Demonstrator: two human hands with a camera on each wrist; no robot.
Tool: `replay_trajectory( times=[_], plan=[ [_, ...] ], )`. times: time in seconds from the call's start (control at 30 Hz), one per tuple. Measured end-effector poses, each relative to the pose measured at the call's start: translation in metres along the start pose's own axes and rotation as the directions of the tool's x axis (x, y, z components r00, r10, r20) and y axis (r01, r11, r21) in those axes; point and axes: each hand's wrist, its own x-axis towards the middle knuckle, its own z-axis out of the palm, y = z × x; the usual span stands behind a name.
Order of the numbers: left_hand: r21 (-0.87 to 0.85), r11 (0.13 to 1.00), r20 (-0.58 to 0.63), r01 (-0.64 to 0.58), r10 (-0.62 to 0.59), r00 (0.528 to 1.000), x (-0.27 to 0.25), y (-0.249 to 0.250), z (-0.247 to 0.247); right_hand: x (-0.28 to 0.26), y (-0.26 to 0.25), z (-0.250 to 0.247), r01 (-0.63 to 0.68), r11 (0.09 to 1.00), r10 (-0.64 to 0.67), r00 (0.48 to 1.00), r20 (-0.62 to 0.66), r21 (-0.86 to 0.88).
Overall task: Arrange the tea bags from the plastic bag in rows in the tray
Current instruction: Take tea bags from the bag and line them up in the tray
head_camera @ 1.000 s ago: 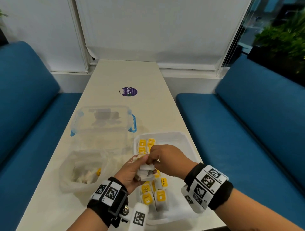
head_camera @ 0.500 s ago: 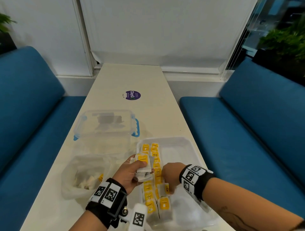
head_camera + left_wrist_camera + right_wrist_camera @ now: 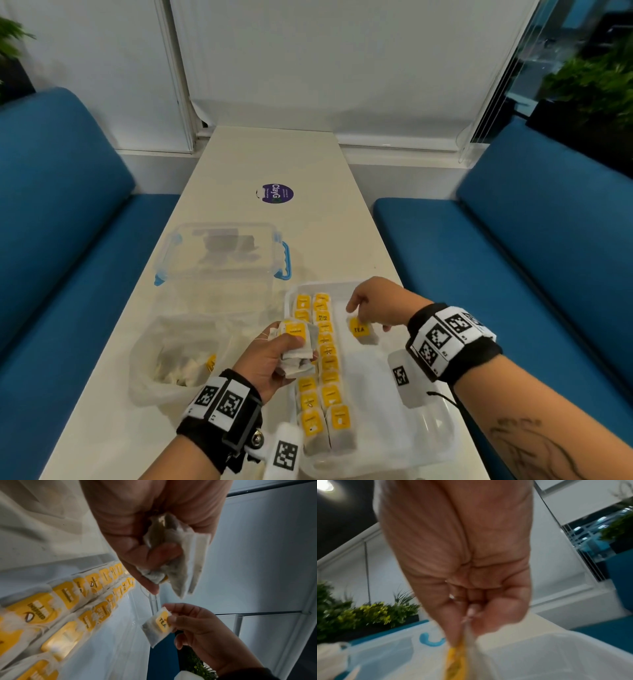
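Note:
A white tray (image 3: pixel 432 432) lies at the near right of the table, with two rows of yellow-tagged tea bags (image 3: pixel 328 363) along its left side. My left hand (image 3: pixel 274 356) grips a bunch of tea bags (image 3: pixel 297 346) just left of those rows; the left wrist view shows the bunch of tea bags (image 3: pixel 178 559) squeezed in my fingers. My right hand (image 3: pixel 373 310) pinches one tea bag with a "TEA" tag (image 3: pixel 360 330) over the tray's far middle, also seen as the pinched tea bag (image 3: pixel 159 625) and edge-on as the pinched tea bag (image 3: pixel 456 660). The clear plastic bag (image 3: pixel 174 359) with more tea bags lies left of the tray.
A clear lidded box with blue clips (image 3: pixel 222 257) stands behind the plastic bag. A purple sticker (image 3: pixel 277 194) marks the table further back. Blue benches (image 3: pixel 513 274) flank the narrow table. The tray's right half is bare.
My right hand took one tea bag from the bunch, dipped toward the near rows, then moved up and right over the tray's far middle. My left hand stayed put with the bunch.

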Motion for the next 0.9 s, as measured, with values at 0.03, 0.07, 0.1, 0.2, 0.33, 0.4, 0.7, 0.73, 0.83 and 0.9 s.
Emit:
replay_trajectory(
  times=[0.03,0.07,0.1,0.2,0.33,0.4,0.7,0.73,0.83,0.9],
  plan=[
    [-0.003,1.0,0.001,0.002,-0.002,1.0,0.0,0.0,0.001,0.0,0.0,0.0,-0.025,0.997,0.024,1.0,-0.018,-0.066],
    [-0.009,1.0,0.003,0.003,-0.003,1.0,-0.001,0.0,0.002,0.001,0.001,0.002,-0.058,0.991,0.056,0.998,-0.025,-0.118],
    [-0.014,1.0,0.003,0.004,-0.004,1.0,-0.001,0.0,0.002,0.001,0.001,0.004,-0.083,0.987,0.078,0.996,-0.036,-0.136],
    [-0.008,1.0,0.0,0.004,-0.004,1.0,-0.001,-0.002,0.002,0.002,0.005,0.009,-0.127,0.992,0.127,0.991,-0.033,-0.004],
    [0.013,1.0,0.001,0.016,-0.016,1.0,-0.002,-0.004,0.0,0.005,0.01,0.014,-0.101,0.977,0.115,0.991,-0.065,0.188],
    [0.007,1.0,-0.003,0.018,-0.018,1.0,-0.001,-0.004,0.0,0.013,0.015,0.017,-0.084,0.965,0.115,0.987,-0.111,0.248],
    [-0.002,0.999,-0.029,0.037,-0.037,0.999,0.004,-0.001,0.001,0.057,0.033,0.031,-0.181,0.95,0.2,0.978,-0.052,0.254],
    [-0.003,0.999,-0.029,0.039,-0.039,0.999,0.005,-0.001,0.001,0.061,0.034,0.033,-0.19,0.952,0.203,0.979,-0.028,0.238],
    [0.002,0.999,-0.034,0.047,-0.047,0.998,0.007,-0.001,0.0,0.074,0.035,0.041,-0.195,0.961,0.199,0.98,-0.001,0.198],
    [0.009,0.999,-0.04,0.051,-0.051,0.998,0.009,-0.001,-0.001,0.083,0.035,0.045,-0.183,0.967,0.194,0.98,-0.05,0.175]
  ],
)
